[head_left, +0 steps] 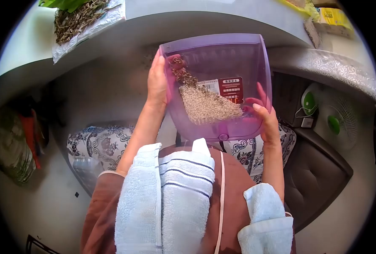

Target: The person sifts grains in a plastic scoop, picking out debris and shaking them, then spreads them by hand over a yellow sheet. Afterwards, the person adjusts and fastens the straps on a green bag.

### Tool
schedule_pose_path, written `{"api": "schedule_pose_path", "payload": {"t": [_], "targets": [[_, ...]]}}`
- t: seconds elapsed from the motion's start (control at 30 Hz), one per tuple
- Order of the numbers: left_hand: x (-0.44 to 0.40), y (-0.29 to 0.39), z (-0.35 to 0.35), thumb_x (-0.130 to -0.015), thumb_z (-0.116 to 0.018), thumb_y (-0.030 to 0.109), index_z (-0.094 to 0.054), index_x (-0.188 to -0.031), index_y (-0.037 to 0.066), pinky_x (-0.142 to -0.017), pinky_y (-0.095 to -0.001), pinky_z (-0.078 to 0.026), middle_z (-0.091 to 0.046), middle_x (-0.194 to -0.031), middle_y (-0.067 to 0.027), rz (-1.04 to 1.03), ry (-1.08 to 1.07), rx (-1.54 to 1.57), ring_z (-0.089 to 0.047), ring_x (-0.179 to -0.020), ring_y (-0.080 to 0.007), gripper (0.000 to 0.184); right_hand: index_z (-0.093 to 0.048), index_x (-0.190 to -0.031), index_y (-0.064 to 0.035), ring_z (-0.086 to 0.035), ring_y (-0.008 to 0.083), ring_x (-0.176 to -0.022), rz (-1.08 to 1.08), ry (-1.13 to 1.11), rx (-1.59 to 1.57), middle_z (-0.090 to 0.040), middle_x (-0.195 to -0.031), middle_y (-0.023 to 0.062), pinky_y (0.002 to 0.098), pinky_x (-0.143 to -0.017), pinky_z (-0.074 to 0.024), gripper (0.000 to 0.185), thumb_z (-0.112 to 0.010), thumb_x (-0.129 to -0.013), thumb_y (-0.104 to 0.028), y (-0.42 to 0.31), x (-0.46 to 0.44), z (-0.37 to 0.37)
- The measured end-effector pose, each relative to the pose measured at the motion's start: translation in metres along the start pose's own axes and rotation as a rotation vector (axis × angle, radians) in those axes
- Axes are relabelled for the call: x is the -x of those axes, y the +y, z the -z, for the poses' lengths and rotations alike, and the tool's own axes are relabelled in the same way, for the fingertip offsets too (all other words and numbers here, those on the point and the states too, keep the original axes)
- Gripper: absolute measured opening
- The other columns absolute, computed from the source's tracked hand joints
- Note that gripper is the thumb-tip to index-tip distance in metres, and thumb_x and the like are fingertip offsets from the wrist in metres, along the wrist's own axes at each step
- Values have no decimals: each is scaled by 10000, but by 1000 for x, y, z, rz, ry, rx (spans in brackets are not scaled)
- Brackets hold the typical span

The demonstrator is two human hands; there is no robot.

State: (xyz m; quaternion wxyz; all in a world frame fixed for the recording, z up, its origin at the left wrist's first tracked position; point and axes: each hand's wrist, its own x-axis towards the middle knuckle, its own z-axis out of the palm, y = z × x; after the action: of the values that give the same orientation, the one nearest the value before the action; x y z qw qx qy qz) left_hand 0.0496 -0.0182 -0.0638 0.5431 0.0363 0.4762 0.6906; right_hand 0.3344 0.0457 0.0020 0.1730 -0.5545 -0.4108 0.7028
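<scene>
A translucent purple plastic bin [213,41] is held up in front of my body, its open top facing me. My left hand [157,80] grips its left wall, fingers showing through the plastic. On the right wall, my right hand [267,120] holds the lower corner, also partly seen through it. Inside lies a heap of pale, small grains [209,106], slid towards the lower left. Darker dry flakes [183,73] run along the heap's upper edge. A dark red and white printed label [230,89] shows at the bin's bottom; which side it is on I cannot tell.
Dried plant pieces [77,21] lie on a silvery sheet on the white counter [166,23]. Yellow packets [334,17] sit at the far right. A fan [340,122] and a dark padded seat [319,173] are at right. Light blue towels [183,199] drape over my clothes.
</scene>
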Motion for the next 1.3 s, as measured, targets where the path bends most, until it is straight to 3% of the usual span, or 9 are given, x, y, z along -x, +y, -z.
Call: {"api": "schedule_pose_path", "payload": {"t": [0.07,0.17,0.3,0.37,0.57,0.63,0.77,0.97,1.3], "targets": [[0,-11,-9,-998,-339,247,-308,-1417,83,-826,-361,-496,-575,-1102,-119,-20,-50,-23,-585,-958,-224,451,-324,-1440,-113,-589,206,-921,-60,17,-74,-554,-1089,107,299,-761,-506,762,-646,-779,-310,-12,5,10],[-5,-13,0,-1002,-326,266,-386,-1343,55,-828,-378,-507,-572,-1122,-139,26,-41,79,-584,-966,-234,406,-288,-1459,-198,-583,213,-951,5,46,121,-548,-1121,104,284,-697,-516,759,-581,-824,-492,-17,17,2],[-30,-10,18,-1001,-355,285,-418,-1279,25,-844,-400,-502,-561,-1124,-165,61,57,70,-583,-988,-257,386,-271,-1466,-207,-549,177,-933,40,28,160,-539,-1112,73,305,-768,-476,649,-324,-938,-580,-14,-8,-19],[-22,-14,0,-1001,-364,285,-417,-1277,20,-854,-406,-497,-558,-1125,-167,50,-34,102,-582,-988,-258,387,-296,-1457,-168,-554,181,-943,47,74,43,-523,-1122,82,282,-726,-494,644,-401,-937,-533,-19,13,-5],[-35,-4,17,-996,-379,303,-422,-1271,22,-883,-414,-488,-548,-1164,-164,40,-17,129,-578,-1011,-267,395,-276,-1464,-219,-554,187,-952,183,53,232,-522,-1127,68,286,-732,-491,624,-360,-942,-553,-10,-2,-29],[-40,-5,9,-996,-378,304,-423,-1268,17,-888,-414,-484,-545,-1169,-167,43,-24,138,-576,-1013,-271,398,-270,-1466,-205,-554,181,-939,83,83,189,-517,-1121,71,286,-737,-490,643,-344,-940,-568,-20,-1,-23],[-15,-8,-12,-998,-368,303,-400,-1299,12,-889,-412,-485,-536,-1178,-170,84,-120,153,-575,-1018,-274,420,-232,-1476,-212,-541,162,-981,142,117,202,-512,-1116,58,243,-731,-496,678,-336,-928,-597,-34,53,-14],[-60,-1,1,-994,-384,291,-423,-1272,8,-893,-410,-481,-547,-1162,-175,53,-79,109,-571,-1021,-273,399,-234,-1476,-199,-546,181,-964,110,120,144,-519,-1116,75,307,-756,-497,653,-337,-942,-562,-27,1,-29],[-54,-6,-6,-993,-379,294,-439,-1265,10,-880,-396,-474,-556,-1162,-169,-15,-96,111,-568,-1008,-257,397,-241,-1471,-189,-557,180,-991,131,136,112,-520,-1151,85,245,-701,-522,697,-372,-915,-588,-16,0,-18]]}}
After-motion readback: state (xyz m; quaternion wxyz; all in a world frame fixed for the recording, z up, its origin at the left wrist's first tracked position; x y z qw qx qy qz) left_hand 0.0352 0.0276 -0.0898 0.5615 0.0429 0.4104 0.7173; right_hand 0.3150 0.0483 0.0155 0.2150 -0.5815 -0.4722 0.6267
